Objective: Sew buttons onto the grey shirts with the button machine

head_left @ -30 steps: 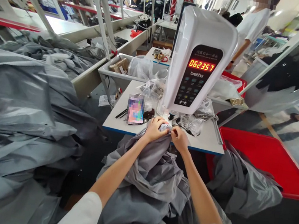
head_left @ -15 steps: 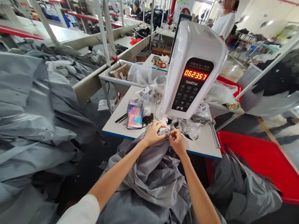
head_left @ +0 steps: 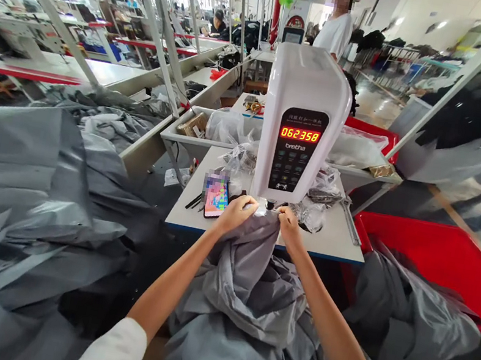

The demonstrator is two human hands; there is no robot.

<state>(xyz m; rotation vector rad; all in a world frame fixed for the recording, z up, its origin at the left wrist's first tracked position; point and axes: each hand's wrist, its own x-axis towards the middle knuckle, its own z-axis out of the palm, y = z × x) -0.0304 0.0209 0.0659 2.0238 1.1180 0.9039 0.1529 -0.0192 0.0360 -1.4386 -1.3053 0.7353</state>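
Note:
A white snap-button machine with a red digit display stands in front of me on a small white table. Grey fabric runs from my lap up to the machine's head, its top edge stretched beneath the black press tip. My left hand is closed on that edge left of the tip, thumb on top. On the right side of the tip, my right hand pinches the same edge. Whatever small part lies under the tip is too small to make out.
A lit phone lies left of my left hand. Plastic bags of small parts flank the machine. Grey fabric is heaped at my left. A red bin with grey fabric over its edge stands at right. A person in white stands behind the machine.
My hands have moved apart, drawing the fabric edge straight beneath the press tip. The display went from 062357 to 062358. The view has shifted slightly, and the person behind appears further left.

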